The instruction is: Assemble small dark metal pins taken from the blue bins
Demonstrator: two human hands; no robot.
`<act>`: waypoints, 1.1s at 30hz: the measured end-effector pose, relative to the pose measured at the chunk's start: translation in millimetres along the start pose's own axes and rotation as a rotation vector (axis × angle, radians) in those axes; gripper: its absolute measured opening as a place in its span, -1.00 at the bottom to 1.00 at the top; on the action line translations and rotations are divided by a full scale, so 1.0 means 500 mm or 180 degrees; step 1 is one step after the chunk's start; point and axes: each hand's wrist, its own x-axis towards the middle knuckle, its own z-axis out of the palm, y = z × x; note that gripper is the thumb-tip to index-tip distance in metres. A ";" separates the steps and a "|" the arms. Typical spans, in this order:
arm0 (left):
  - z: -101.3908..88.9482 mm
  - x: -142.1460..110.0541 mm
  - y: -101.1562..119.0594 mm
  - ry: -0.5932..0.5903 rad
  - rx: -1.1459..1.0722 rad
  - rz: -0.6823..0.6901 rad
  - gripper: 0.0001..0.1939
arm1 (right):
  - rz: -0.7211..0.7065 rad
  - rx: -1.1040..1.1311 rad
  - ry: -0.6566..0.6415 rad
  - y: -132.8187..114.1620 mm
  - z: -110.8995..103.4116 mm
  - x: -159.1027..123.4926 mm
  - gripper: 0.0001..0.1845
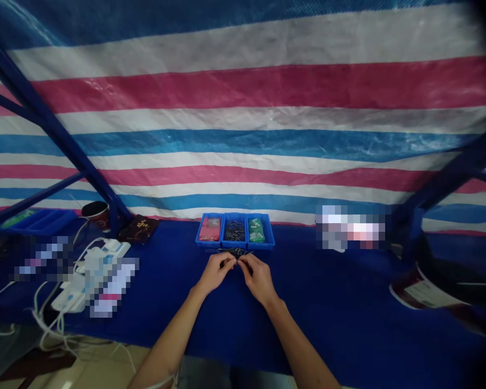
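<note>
My left hand (217, 270) and my right hand (258, 275) meet over the blue tabletop, thumbs and fingertips pinched close together. Whatever sits between the fingers is too small to make out. Right behind the fingertips lies a small heap of thin dark pieces, like screws or nails (236, 252). Beyond it stands a blue three-part bin (202, 243). Its left part holds pink pieces (209, 231), the middle one many more dark screw-like pieces (235, 232), the right one green and white packets (256, 231).
A white power strip (71, 292) with tangled cables lies at the left, near a dark brown packet (140, 229) and a dark cup (96, 215). Another blue tray (44, 221) stands far left. A dark red tub (425, 286) is at the right. Blue frame bars (71, 146) slant upward.
</note>
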 end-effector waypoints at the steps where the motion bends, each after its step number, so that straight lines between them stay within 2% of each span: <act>1: 0.000 0.000 0.000 0.0008 -0.0003 -0.0006 -0.65 | 0.0012 -0.0013 0.0012 0.000 0.000 0.000 -0.81; 20: -0.003 0.002 -0.001 -0.0020 0.0008 -0.0042 -0.65 | 0.0016 -0.0087 0.0031 0.002 0.001 0.001 -0.83; 28: -0.003 0.002 0.003 0.0163 0.0049 0.0080 -0.72 | -0.0057 -0.0192 0.0009 -0.001 -0.002 0.002 -0.82; 33: 0.000 0.002 0.003 0.0146 -0.0008 0.0096 -0.79 | -0.0045 -0.0233 0.0027 0.001 -0.006 0.003 -0.78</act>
